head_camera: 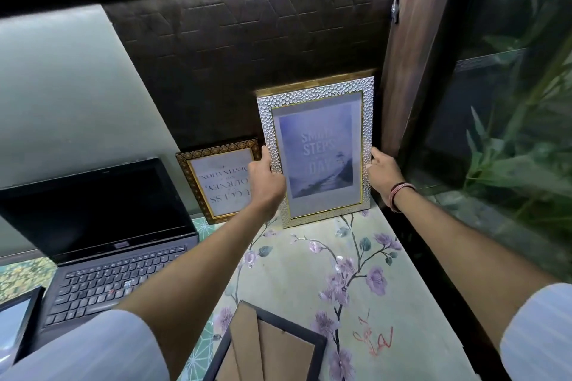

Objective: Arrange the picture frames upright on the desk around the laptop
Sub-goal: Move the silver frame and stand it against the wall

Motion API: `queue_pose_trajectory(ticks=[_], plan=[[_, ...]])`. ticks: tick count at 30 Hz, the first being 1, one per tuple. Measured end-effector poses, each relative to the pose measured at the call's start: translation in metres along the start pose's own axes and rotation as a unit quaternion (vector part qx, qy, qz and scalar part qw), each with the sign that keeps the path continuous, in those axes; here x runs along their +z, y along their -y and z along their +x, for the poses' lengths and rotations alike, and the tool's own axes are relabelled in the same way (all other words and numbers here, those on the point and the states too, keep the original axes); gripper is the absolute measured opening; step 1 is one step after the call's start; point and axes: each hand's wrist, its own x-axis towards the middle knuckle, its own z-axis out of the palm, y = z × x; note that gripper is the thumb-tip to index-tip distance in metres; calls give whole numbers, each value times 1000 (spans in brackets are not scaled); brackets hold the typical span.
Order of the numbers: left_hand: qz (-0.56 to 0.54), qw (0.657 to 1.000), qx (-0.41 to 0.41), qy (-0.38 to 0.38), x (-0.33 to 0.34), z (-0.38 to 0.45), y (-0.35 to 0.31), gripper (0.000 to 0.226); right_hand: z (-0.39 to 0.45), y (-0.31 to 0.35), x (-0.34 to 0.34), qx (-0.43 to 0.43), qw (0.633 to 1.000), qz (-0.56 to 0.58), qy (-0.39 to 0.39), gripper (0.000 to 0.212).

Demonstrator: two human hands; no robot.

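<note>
Dark tiled wall [247, 25], wooden post [411, 56], leafy window [520, 102] rightward.

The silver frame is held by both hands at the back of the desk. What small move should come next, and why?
Probably tip its top back against the dark wall, then let go. The silver frame already stands with its bottom edge on the desk, and the left hand and right hand grip its two sides.

We see open floral-patterned desk surface [380, 294] between our forearms. A black-edged frame lying face down [272, 346] blocks the near edge, the open black laptop [102, 244] the left, a dark wooden post [414, 71] the right.
</note>
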Motion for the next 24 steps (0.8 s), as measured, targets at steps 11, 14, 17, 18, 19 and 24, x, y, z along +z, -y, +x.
queue_pose_trajectory(ticks=[11, 14, 17, 18, 19, 24], plan=[[-32, 999, -30, 28, -2, 1, 16, 84, -50, 32, 26, 70, 990, -72, -102, 48], [-71, 996, -50, 24, -3, -4, 31, 84, -107, 58, 68, 50, 987, 4, -152, 42], [-99, 993, -58, 9, -24, -46, 11, 87, -148, 77, 115, 91, 991, 54, -76, 34], [-108, 992, -61, 1, -34, -57, 9, 82, -158, 83, 130, 90, 993, 65, -45, 32], [-118, 991, -70, -9, -42, -64, 8, 75, -166, 89, 142, 86, 994, 72, -16, 31], [-186, 976, -95, -54, -117, -85, 42, 54, -197, 111, 212, 98, 982, 137, 90, 21]])
